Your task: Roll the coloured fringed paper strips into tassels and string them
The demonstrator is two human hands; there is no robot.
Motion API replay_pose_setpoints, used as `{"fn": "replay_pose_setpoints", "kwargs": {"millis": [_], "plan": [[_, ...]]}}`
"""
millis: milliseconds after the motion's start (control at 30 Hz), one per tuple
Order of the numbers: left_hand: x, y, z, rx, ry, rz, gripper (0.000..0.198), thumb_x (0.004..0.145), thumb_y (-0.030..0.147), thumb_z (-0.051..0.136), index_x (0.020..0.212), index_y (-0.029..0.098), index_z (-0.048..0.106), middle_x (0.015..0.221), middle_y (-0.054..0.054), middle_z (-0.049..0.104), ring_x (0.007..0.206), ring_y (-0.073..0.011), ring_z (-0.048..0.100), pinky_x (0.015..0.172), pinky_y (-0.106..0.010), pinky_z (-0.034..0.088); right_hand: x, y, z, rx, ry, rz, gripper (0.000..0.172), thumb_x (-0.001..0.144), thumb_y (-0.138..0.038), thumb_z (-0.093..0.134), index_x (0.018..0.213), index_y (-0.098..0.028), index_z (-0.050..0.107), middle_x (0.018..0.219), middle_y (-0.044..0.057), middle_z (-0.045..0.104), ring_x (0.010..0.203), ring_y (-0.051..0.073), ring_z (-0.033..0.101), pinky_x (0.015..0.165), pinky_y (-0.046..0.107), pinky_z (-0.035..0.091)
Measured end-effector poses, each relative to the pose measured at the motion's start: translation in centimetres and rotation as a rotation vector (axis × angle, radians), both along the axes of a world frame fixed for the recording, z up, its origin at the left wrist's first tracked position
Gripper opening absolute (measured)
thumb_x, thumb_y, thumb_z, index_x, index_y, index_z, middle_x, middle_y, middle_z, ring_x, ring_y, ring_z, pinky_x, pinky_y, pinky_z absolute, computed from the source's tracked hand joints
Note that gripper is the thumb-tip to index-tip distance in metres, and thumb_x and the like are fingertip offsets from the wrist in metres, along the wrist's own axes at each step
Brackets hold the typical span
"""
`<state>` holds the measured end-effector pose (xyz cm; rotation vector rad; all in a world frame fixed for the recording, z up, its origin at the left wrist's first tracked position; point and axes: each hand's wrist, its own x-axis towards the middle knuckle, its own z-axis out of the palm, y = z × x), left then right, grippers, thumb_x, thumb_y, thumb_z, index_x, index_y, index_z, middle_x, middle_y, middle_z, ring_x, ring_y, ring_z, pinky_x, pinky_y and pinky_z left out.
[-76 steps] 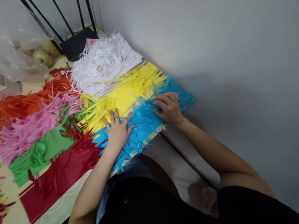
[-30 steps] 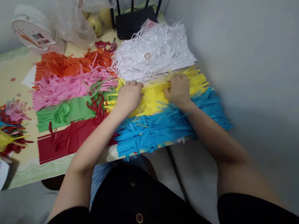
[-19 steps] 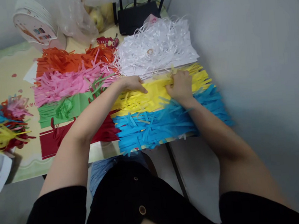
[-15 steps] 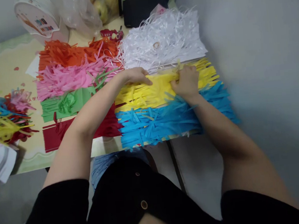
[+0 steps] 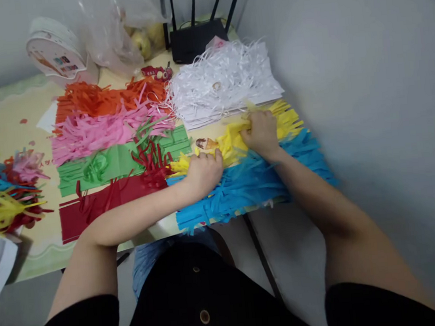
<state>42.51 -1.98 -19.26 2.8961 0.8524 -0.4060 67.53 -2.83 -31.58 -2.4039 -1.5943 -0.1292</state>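
Left hand (image 5: pixel 203 172), right hand (image 5: pixel 261 133): both grips closed, bunching yellow fringed paper (image 5: pixel 234 137).

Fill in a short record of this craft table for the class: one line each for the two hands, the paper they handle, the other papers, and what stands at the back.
left hand: closed on the near end of the yellow fringed paper, bunching it
right hand: gripping the same paper further along
next to it: blue fringed paper on the near side, white shredded paper on the far side
other papers: orange, pink, green and red fringed sheets to the left
back of table: black router, clear bag of fruit
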Motion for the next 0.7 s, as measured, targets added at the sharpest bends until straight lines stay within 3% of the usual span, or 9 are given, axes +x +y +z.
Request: {"fn": "replay_pose_setpoints", "kwargs": {"millis": [133, 300, 467, 600, 700], "plan": [[-0.2, -1.9, -1.2, 0.056, -0.009, -0.063, 0.058, 0.104, 0.006, 0.025, 0.16, 0.0, 0.042, 0.119, -0.027, 0.071, 0.11, -0.0319, 0.07, 0.087, -0.044, 0.054, 0.2, 0.1, -0.1, 0.014, 0.011, 0.0, 0.044, 0.083, -0.03, 0.047, 0.118, -0.008, 0.062, 0.12, 0.027, 0.065, 0.118, 0.043, 0.054, 0.097, 0.058, 0.045], [-0.7, -1.5, -1.5, -0.006, -0.065, -0.067, 0.061, 0.102, 0.004, 0.025, 0.16, 0.002, 0.043, 0.114, -0.025, 0.071, 0.107, -0.0303, 0.07, 0.074, -0.038, 0.054, 0.0, -0.1, 0.2, 0.025, 0.031, 0.01, 0.045, 0.083, -0.028, 0.047, 0.12, -0.008, 0.064, 0.122, 0.028, 0.065, 0.12, 0.045, 0.055, 0.098, 0.062, 0.047], [-1.0, 0.1, -0.9, -0.028, -0.046, -0.056, 0.06, 0.101, 0.005, 0.028, 0.16, 0.007, 0.043, 0.117, -0.024, 0.071, 0.109, -0.0307, 0.073, 0.075, -0.037, 0.057, -0.7, 0.3, 1.1, -0.02, 0.033, 0.005, 0.046, 0.084, -0.027, 0.049, 0.121, -0.006, 0.066, 0.126, 0.03, 0.065, 0.123, 0.048, 0.055, 0.098, 0.065, 0.047], [-1.3, 4.9, 0.5, -0.068, 0.024, 0.063, 0.052, 0.103, 0.01, 0.033, 0.152, 0.011, 0.052, 0.119, -0.023, 0.074, 0.111, -0.0322, 0.075, 0.082, -0.04, 0.059, 1.6, 1.0, 5.0, -0.134, 0.141, 0.095, 0.051, 0.083, -0.023, 0.055, 0.131, -0.01, 0.067, 0.133, 0.023, 0.069, 0.125, 0.041, 0.061, 0.104, 0.059, 0.05], [-1.4, 8.3, 1.8, -0.022, 0.054, 0.172, 0.043, 0.101, 0.014, 0.04, 0.136, 0.009, 0.065, 0.127, -0.025, 0.072, 0.121, -0.0373, 0.071, 0.093, -0.047, 0.059, 4.2, -0.2, 9.4, -0.01, 0.251, 0.117, 0.05, 0.088, -0.023, 0.053, 0.136, -0.016, 0.067, 0.135, 0.014, 0.072, 0.119, 0.032, 0.067, 0.106, 0.049, 0.052]]}}
